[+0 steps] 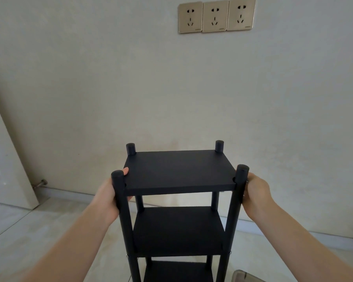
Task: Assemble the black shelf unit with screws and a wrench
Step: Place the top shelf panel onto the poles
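both my arms are stretched forward, bare forearms angled inward. left hand (108, 195) is wrapped around something upright, thumb resting up top. right hand (256, 195) is curled closed too.

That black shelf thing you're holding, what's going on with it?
A person is gripping the black shelf unit by its two near posts, left hand on the left post and right hand on the right post, just under the top shelf. It stands upright before a wall with three sockets. Three shelves are already fitted. No wrench shows.
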